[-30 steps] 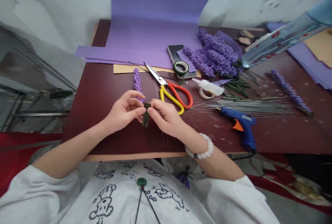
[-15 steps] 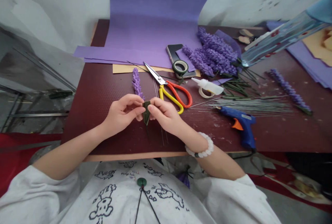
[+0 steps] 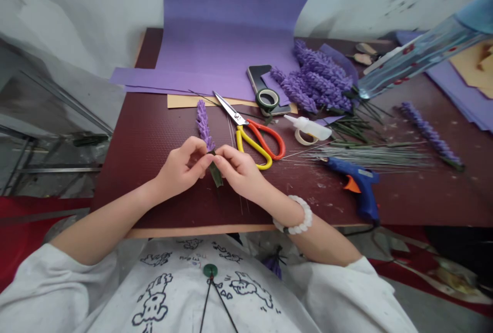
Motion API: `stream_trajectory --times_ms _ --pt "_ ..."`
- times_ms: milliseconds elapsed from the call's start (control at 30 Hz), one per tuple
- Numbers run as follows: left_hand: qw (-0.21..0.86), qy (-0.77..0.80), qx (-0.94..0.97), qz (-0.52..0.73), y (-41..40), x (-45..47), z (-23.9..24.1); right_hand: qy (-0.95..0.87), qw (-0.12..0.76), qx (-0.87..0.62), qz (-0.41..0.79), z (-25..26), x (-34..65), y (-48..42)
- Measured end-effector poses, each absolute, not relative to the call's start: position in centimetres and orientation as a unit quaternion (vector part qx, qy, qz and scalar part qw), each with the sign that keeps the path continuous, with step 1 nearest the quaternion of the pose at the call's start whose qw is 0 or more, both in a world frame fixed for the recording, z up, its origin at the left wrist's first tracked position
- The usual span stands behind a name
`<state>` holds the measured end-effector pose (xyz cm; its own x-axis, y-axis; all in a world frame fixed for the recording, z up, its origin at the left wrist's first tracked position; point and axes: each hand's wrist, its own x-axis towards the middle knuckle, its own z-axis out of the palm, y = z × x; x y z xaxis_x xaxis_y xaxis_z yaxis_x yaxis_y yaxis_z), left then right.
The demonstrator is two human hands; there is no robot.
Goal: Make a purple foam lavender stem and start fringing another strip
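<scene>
Between my hands is a purple paper lavender sprig (image 3: 204, 125), its flower end pointing away from me. A dark green strip of floral tape (image 3: 216, 176) hangs at its base, toward me. My left hand (image 3: 183, 166) pinches the base of the sprig with thumb and forefinger. My right hand (image 3: 241, 171), with a white bead bracelet at the wrist, pinches the green strip right beside the left fingertips. Fingers hide the exact join of strip and stem. Scissors (image 3: 241, 122) with red and yellow handles lie just beyond my right hand.
A blue glue gun (image 3: 358, 184) lies at right, near thin wires (image 3: 377, 157). Beyond are a white glue bottle (image 3: 310, 128), a green tape roll (image 3: 267, 99) on a phone (image 3: 254, 77), a lavender bunch (image 3: 323, 78) and a leaning clear bottle (image 3: 408, 68). Purple paper (image 3: 231, 35) stands against the wall.
The green strip has turned from upright between my fingertips to slanting down toward me, showing more of its length. Both hands have shifted slightly, their fingertips now meeting at the sprig's base.
</scene>
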<state>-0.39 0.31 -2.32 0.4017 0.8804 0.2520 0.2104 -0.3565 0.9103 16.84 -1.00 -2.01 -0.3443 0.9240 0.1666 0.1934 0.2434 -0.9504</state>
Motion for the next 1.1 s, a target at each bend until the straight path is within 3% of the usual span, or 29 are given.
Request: stream_trajectory --times_ms 300,667,967,1100 --pt "0.599 0.382 0.594 0.377 0.7 0.1 -1.6 -0.698 0.408 -0.393 0.438 -2.1 16.9 -0.9" --pt "0.592 0.414 0.632 0.28 0.7 -0.3 -0.3 -0.716 0.395 -0.409 0.405 -1.9 17.0 -0.8" --pt "0.664 0.404 0.549 0.306 0.9 -0.4 -0.4 -0.705 0.397 -0.427 0.405 -2.1 17.0 -0.9" --pt "0.654 0.382 0.556 0.343 0.8 -0.4 -0.5 -0.661 0.4 -0.422 0.474 -2.1 17.0 -0.8"
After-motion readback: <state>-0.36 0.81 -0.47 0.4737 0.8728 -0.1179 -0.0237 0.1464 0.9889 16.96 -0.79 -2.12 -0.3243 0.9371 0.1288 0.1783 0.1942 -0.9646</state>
